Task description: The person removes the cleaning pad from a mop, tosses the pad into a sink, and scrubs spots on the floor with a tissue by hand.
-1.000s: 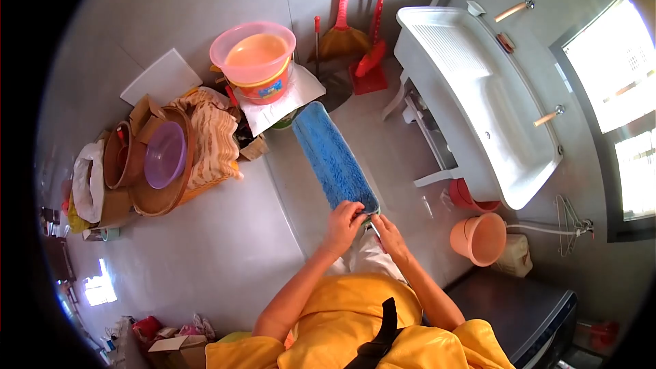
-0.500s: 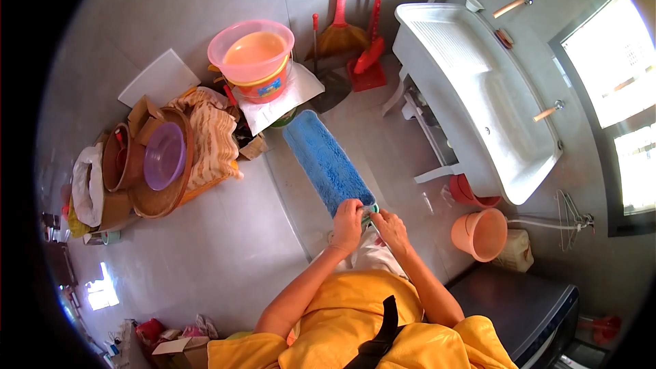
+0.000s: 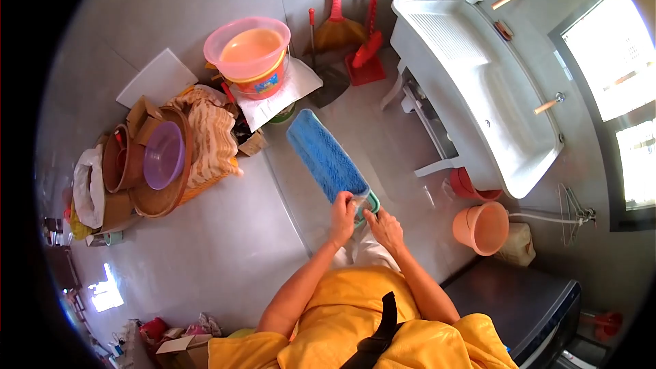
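Note:
A long blue fluffy mop pad [image 3: 328, 154] stretches out in front of my body, its far end pointing up and left. At its near end a pale green mop frame [image 3: 374, 202] shows beside the pad's edge. My left hand [image 3: 344, 219] is closed, pinching the near edge of the pad. Close by, my right hand [image 3: 385, 228] is closed around the end of the green frame, thumb on top. Part of the frame is hidden under the pad and behind my fingers.
A white sink [image 3: 478, 96] stands on the right, with an orange bucket [image 3: 481, 229] below it. Ahead are a pink basin [image 3: 222, 37] on a red bucket, a broom [image 3: 335, 31] and a dustpan [image 3: 365, 73]. A purple basin [image 3: 164, 155] lies at left; a dark appliance [image 3: 512, 307] stands at lower right.
More of the green frame shows at the near end, as the pad's edge in my left hand has come away from it. Both hands have shifted slightly.

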### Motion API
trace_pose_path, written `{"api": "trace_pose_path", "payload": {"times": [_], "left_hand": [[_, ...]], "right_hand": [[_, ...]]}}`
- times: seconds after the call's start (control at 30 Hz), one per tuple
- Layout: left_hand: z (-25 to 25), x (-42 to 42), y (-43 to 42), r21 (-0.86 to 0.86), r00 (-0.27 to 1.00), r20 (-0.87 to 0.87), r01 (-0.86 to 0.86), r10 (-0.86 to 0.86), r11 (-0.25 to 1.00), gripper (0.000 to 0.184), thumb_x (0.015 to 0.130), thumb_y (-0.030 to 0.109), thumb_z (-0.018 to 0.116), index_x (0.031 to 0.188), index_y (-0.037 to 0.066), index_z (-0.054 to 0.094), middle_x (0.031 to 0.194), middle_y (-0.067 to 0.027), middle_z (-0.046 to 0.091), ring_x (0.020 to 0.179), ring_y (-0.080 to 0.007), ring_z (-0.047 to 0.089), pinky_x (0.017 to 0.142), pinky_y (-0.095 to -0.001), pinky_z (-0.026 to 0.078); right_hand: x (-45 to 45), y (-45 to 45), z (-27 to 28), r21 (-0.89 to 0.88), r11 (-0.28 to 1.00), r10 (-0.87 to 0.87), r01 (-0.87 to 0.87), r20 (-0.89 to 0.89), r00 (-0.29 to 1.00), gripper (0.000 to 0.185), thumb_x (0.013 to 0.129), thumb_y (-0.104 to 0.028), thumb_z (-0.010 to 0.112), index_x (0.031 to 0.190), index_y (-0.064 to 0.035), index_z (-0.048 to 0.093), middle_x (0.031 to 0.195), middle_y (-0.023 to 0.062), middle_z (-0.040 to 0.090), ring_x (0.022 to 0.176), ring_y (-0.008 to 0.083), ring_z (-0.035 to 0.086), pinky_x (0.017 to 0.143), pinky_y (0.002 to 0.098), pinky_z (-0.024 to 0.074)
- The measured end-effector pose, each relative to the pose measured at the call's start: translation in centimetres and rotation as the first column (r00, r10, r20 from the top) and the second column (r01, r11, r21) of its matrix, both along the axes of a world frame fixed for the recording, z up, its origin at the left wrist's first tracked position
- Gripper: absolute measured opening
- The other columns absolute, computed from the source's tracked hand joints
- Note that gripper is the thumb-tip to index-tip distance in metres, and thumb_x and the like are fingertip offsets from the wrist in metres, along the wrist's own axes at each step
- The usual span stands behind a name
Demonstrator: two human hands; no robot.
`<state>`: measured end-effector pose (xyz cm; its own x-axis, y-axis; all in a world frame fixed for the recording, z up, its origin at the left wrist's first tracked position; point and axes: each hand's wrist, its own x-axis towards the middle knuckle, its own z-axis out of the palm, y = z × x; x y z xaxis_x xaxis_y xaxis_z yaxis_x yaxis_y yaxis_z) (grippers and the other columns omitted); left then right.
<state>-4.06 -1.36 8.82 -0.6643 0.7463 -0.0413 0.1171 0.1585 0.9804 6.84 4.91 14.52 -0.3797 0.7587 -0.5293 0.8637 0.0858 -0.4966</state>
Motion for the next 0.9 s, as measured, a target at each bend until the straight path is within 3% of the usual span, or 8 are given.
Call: {"api": "trace_pose_path", "payload": {"times": [0.07,0.1,0.23,0.33,0.5,0.6,0.9], "left_hand": [[-1.3,-0.8,0.1,0.031,0.993,0.105,-0.058,0.055,0.998,0.013,0.087,0.008,0.047,0.097,0.000,0.049,0.088,-0.0143,0.055,0.081,-0.0258,0.053,0.073,-0.0355,0.043],[0.0,-1.3,0.3,0.012,0.996,0.078,-0.052,0.051,0.999,0.012,0.087,0.008,0.047,0.096,0.000,0.049,0.085,-0.0121,0.055,0.079,-0.0225,0.052,0.073,-0.0331,0.043],[-1.0,-2.6,1.7,-0.083,0.964,0.251,-0.063,0.082,0.995,0.014,0.087,0.010,0.048,0.094,-0.002,0.050,0.086,-0.0117,0.056,0.080,-0.0217,0.053,0.073,-0.0329,0.043],[-1.0,-2.6,2.4,-0.066,0.983,0.177,-0.037,0.048,0.997,0.014,0.087,0.011,0.048,0.094,-0.001,0.051,0.086,-0.0119,0.056,0.081,-0.0221,0.053,0.074,-0.0335,0.043],[-4.5,-8.6,4.5,-0.098,0.972,0.013,-0.234,0.237,0.967,0.014,0.085,0.010,0.048,0.094,0.000,0.052,0.085,-0.0145,0.058,0.080,-0.0263,0.055,0.074,-0.0366,0.044],[-2.2,-12.1,5.2,-0.141,0.973,-0.180,-0.170,0.144,0.975,0.013,0.085,0.010,0.049,0.093,0.000,0.052,0.086,-0.0162,0.059,0.081,-0.0298,0.057,0.074,-0.0385,0.044],[-1.4,-20.3,9.4,-0.211,0.858,-0.461,-0.354,0.226,0.911,0.013,0.085,0.011,0.050,0.092,0.000,0.051,0.090,-0.0198,0.059,0.088,-0.0376,0.056,0.077,-0.0438,0.043]], "right_hand": [[0.3,0.1,-0.6,0.011,1.000,-0.008,0.008,0.011,1.000,0.048,0.086,-0.052,0.044,0.104,-0.0088,0.056,0.089,0.0228,0.063,0.087,0.0417,0.059,0.077,0.0485,0.0452],[0.4,0.2,-0.6,0.015,1.000,-0.011,0.010,0.016,1.000,0.048,0.086,-0.052,0.044,0.105,-0.0090,0.056,0.088,0.0228,0.063,0.087,0.0417,0.059,0.077,0.0487,0.0451],[1.3,0.3,0.3,-0.011,1.000,-0.022,0.022,0.011,1.000,0.048,0.086,-0.051,0.044,0.106,-0.0095,0.056,0.089,0.0224,0.063,0.088,0.0413,0.059,0.077,0.0485,0.0450],[1.8,0.6,0.4,-0.032,0.999,-0.034,0.035,0.015,0.999,0.047,0.086,-0.051,0.045,0.106,-0.0094,0.055,0.090,0.0220,0.063,0.090,0.0408,0.059,0.078,0.0481,0.0449],[3.2,0.5,2.2,-0.055,0.994,-0.089,0.091,0.036,0.995,0.045,0.087,-0.048,0.045,0.106,-0.0089,0.055,0.091,0.0213,0.063,0.090,0.0408,0.059,0.077,0.0477,0.0445],[4.5,-0.3,2.2,-0.053,0.997,-0.056,0.056,0.006,0.998,0.044,0.087,-0.047,0.045,0.107,-0.0091,0.055,0.089,0.0216,0.063,0.089,0.0417,0.058,0.077,0.0476,0.0444],[6.7,-1.8,6.5,-0.016,0.998,-0.054,0.054,-0.044,0.998,0.043,0.087,-0.043,0.047,0.106,-0.0054,0.055,0.082,0.0235,0.062,0.081,0.0428,0.058,0.071,0.0477,0.0437]]}}
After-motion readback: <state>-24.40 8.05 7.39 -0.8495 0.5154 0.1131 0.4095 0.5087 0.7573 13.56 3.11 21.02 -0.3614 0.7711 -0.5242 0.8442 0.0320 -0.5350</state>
